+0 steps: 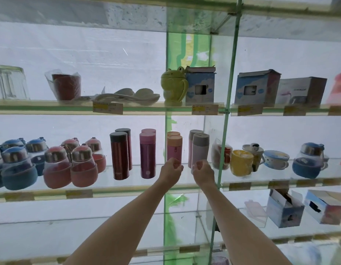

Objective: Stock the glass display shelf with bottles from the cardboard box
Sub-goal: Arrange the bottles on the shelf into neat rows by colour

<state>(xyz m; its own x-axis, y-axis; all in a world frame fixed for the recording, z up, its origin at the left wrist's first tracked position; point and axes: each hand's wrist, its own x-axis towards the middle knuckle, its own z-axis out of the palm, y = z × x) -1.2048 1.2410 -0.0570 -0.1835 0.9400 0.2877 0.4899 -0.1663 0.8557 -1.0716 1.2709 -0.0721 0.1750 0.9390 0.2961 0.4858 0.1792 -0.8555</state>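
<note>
The left hand [171,167] covers the base of the pink bottle with the orange cap [174,149], and the right hand [202,170] covers the base of the pale bottle with the grey cap [200,150]; if the fingers really grip them is not clear. The price labels [108,107] are too blurred to read. The blue round bottles [16,167] and the red thing [338,88] are cut by the picture's edges.

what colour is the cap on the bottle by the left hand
Orange, on a pink bottle by the left hand; head view, the only one.
</note>
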